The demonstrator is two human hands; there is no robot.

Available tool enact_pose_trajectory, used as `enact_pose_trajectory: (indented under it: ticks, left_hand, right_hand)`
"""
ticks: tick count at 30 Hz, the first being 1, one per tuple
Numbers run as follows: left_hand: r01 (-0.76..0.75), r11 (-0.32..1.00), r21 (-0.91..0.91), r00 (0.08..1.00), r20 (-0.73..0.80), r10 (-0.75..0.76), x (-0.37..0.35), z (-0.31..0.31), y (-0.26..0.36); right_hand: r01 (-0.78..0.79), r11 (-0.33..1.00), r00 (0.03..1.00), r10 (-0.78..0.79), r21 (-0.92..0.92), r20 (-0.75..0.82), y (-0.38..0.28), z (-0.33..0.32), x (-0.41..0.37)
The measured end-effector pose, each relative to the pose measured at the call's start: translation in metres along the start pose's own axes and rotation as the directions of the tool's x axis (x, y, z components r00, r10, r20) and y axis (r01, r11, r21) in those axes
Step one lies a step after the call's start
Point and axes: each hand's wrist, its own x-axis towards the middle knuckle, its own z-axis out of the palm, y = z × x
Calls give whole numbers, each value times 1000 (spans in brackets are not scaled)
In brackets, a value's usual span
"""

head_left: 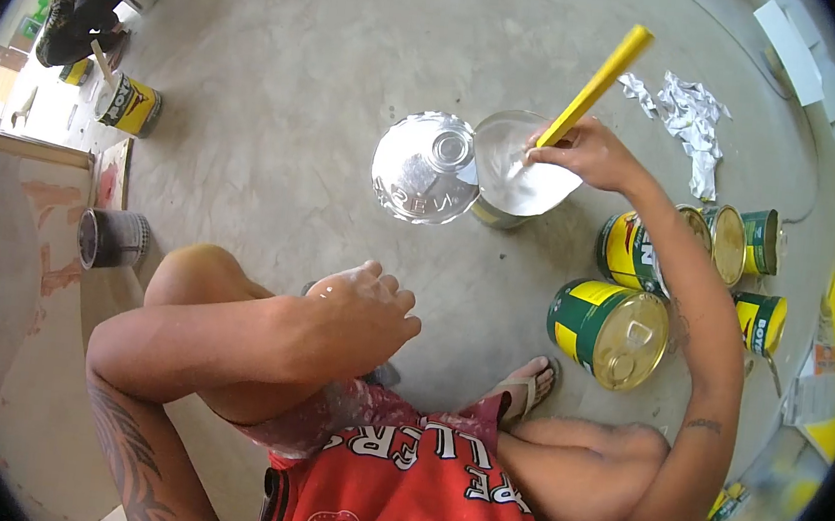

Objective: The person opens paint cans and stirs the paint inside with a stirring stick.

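Your right hand (591,155) pinches yellow stick (600,82) above open can (498,215). Left hand (365,308): fingers bent, slightly apart, forearm (199,332) across knee (198,268).

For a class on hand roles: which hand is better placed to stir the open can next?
Probably the right hand: it grips the stick over the can, while the left hand hangs farther off.

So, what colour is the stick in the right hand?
The stick is yellow; the head view shows it best.

The stick (600,82) is showing yellow, the jersey (375,498) is blazing red, the nearest tin (587,322) is wearing green and yellow.
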Motion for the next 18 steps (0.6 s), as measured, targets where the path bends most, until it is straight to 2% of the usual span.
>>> enact_pose_trajectory:
  ticks: [2,4,6,7,8,10,12,14,15,16,18]
  left_hand:
    - [0,1000,9,1000,-10,0,0,3,0]
    - [0,1000,25,1000,-20,1,1,6,-1]
    - [-9,1000,12,999,-44,9,3,11,-3]
    - [-13,1000,15,999,-40,14,3,12,-3]
    - [-18,1000,16,999,-47,19,2,12,-4]
    - [-26,999,18,998,-52,27,2,11,-3]
    - [-16,1000,10,996,-83,17,-1,9,-2]
    - [-17,1000,11,996,-82,18,-3,6,-1]
    - [-19,1000,12,997,-79,20,-3,5,-1]
    - [-18,1000,12,997,-81,19,-3,5,-1]
    - [-8,1000,18,999,-49,9,-2,5,0]
  right_hand:
    - [-212,917,961,258,-337,96,-7,-15,2]
    - [-237,899,958,279,-368,65,-10,-18,6]
    - [-142,931,989,121,-336,-84,-5,-10,10]
    - [-55,942,994,20,-330,-109,-1,-2,9]
    - [-60,943,993,23,-327,-115,1,6,9]
    - [275,952,955,-287,-132,-79,5,18,7]
    - [243,967,968,-246,-74,-46,2,16,4]
    - [-50,997,992,57,-57,115,-3,4,-2]
    - [-142,971,970,175,-193,166,-5,-5,0]
    - [-141,971,971,175,-195,166,-7,-12,2]
    - [-241,917,954,284,-318,94,-13,-21,6]
